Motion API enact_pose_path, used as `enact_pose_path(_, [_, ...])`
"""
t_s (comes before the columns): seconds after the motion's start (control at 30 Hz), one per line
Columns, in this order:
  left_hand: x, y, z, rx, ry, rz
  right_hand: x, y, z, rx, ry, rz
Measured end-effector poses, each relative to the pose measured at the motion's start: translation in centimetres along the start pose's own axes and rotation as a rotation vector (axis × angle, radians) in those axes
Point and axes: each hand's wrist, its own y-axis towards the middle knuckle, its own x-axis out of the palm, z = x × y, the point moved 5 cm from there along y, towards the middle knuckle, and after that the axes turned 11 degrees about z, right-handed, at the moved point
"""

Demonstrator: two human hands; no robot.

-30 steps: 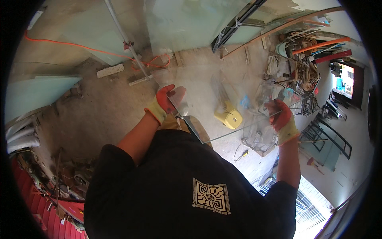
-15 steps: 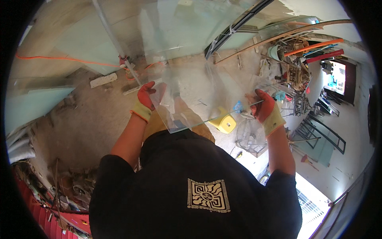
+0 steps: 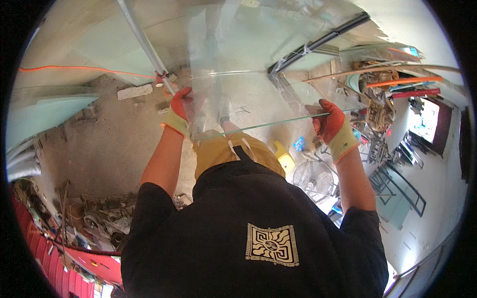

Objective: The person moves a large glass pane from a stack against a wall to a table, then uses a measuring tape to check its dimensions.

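Glass sheet, likely slick, brittle, edge-held best: left hand, curled, is clasping its left edge; right hand, likewise, its near edge.

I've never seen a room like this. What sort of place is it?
Probably a glass workshop: a clear pane being held, pale green glass sheets at left and a black frame at right.

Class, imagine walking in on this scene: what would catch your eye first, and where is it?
Most likely the clear glass sheet, above the picture's centre, held between the left hand and right hand, both gloved in red and cream. Next, perhaps, the cream square print on the black T-shirt, low in the picture, and the bright orange bar at upper right.
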Motion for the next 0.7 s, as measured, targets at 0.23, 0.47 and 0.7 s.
enact_pose_path(0.23, [-3.5,3.3,0.8,0.130,-0.065,0.034,1.3,2.0,0.1,-0.014,-0.076,-0.018])
enact_pose_path(0.47, [-6.3,5.6,2.1,0.058,-0.138,-0.175,2.2,2.9,0.6,0.025,-0.125,-0.081])
enact_pose_path(0.7, [-6.1,4.6,2.6,0.072,-0.100,-0.011,4.4,-0.3,0.6,0.032,-0.126,0.046])
